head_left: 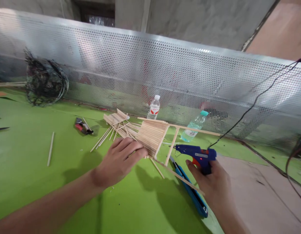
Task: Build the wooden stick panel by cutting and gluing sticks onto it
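My left hand (pixel 123 159) is closed on the near left edge of a small frame of wooden sticks (pixel 152 135), whose left part is a panel of sticks laid side by side. Two long sticks run out from it to the right, joined by a crosspiece (pixel 172 146). Gripped by its handle in my right hand (pixel 217 182) is a blue glue gun (pixel 196 152) with an orange trigger and a small red light. Its nozzle points left, close to the crosspiece; whether they touch I cannot tell. Below the frame lies a blue utility knife (pixel 189 188).
Behind the frame are loose wooden sticks (pixel 108 135) and two bottles, one clear (pixel 154 107), one with a green cap (pixel 195 126). Red-handled pliers (pixel 83 126) and a single stick (pixel 51 149) lie left. A wire coil (pixel 45 81) leans near the perforated metal panel (pixel 189 78). The gun's black cord (pixel 252 105) rises right.
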### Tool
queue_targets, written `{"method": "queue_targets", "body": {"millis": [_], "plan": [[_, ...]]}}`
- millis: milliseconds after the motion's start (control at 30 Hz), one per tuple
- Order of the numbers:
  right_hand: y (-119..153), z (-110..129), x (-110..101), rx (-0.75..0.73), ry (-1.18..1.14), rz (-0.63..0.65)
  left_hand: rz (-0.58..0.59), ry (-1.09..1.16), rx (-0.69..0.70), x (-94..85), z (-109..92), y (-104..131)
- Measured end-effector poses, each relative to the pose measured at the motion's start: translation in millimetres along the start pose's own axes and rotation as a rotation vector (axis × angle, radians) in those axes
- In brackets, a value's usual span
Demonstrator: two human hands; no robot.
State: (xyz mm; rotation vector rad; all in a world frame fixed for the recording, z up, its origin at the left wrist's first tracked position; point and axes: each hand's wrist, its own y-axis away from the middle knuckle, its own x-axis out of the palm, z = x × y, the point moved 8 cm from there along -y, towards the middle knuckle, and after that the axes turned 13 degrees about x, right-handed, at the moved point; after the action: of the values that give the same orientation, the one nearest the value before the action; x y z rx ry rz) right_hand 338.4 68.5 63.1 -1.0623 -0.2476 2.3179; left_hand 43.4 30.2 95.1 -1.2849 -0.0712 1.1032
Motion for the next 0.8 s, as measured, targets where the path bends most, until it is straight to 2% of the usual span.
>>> {"method": "queue_targets", "body": {"millis": [67, 167, 333, 467, 667, 800], "plan": [[-10.5, -2.4, -7.4, 0.03, 0.14, -0.03, 0.001, -0.031, 0.01, 3.0, 3.5, 4.1], [-22.1, -5.9, -23.6, 0.112, 0.205, -0.093, 0.055, -0.039, -0.007, 13.3, 12.1, 14.4], [-17.9, -9.2, -48.0, 0.231, -0.005, -0.23, 0.245, -0.019, -0.04, 34.3, 20.7, 27.6], [-7.8, -1.6, -51.3, 0.208, -0.087, -0.235, 0.33, -0.009, 0.03, 43.6, 11.8, 25.7], [-2.3, 0.4, -55.8, 0.199, -0.048, -0.294, 0.401, -0.076, 0.122, 50.8, -3.8, 23.5], [-3.3, -3.8, -48.2, 0.177, 0.034, -0.263, 0.427, -0.078, 0.154, 50.6, -15.3, 21.8]]}}
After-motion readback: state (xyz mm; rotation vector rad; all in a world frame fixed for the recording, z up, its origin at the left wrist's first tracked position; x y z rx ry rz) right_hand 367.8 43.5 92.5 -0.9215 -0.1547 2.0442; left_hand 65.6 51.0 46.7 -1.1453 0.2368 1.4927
